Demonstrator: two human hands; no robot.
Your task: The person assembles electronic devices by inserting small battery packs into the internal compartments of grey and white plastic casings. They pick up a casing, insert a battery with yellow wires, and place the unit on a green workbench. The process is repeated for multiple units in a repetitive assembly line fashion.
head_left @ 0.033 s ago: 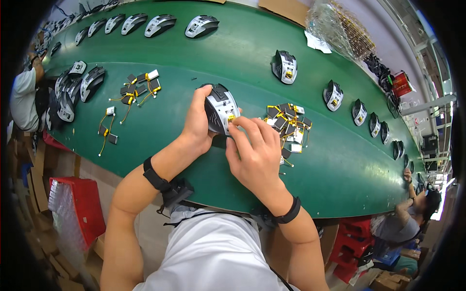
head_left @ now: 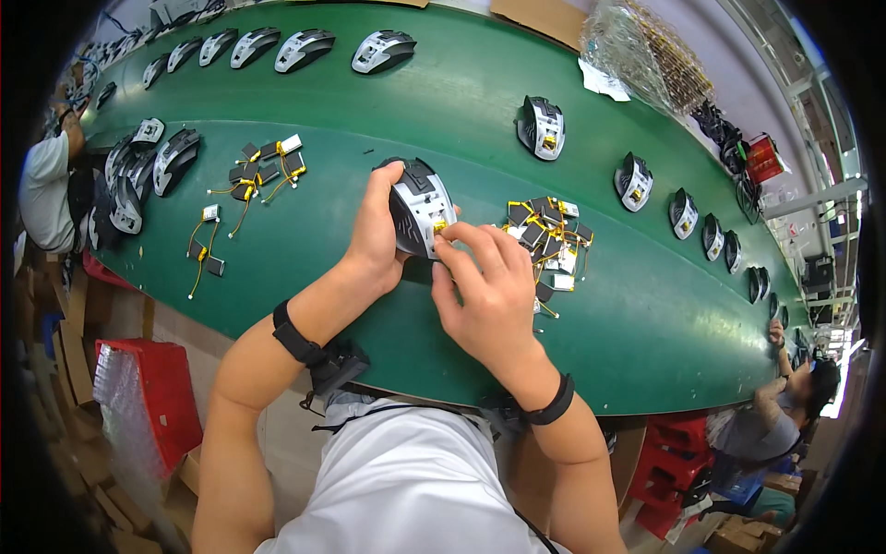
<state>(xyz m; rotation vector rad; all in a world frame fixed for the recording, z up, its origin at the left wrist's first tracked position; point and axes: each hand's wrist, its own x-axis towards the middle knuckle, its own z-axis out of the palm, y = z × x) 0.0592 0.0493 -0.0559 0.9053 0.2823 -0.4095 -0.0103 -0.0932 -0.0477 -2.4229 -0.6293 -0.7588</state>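
Observation:
A grey-and-black computer mouse (head_left: 425,205) is gripped in my left hand (head_left: 373,226), its uncovered top side up, just above the green bench. Fingers wrap its left side and the thumb lies along the far end. In the opening at its near end a small yellow-taped part shows. My right hand (head_left: 489,286) has thumb and fingertips drawn together at that opening, touching the mouse; what they pinch is hidden. Beside the right hand lies a heap of small battery packs (head_left: 554,242) with yellow tape and thin wires.
More battery packs (head_left: 251,171) lie to the left, near grouped mice (head_left: 127,185). A row of mice (head_left: 305,48) runs along the far left of the green bench (head_left: 369,111); others (head_left: 541,129) trail off right. People work at both ends. A red crate (head_left: 161,397) stands below.
My right hand has shifted very slightly at the mouse's opening. The mouse and my left hand look unmoved.

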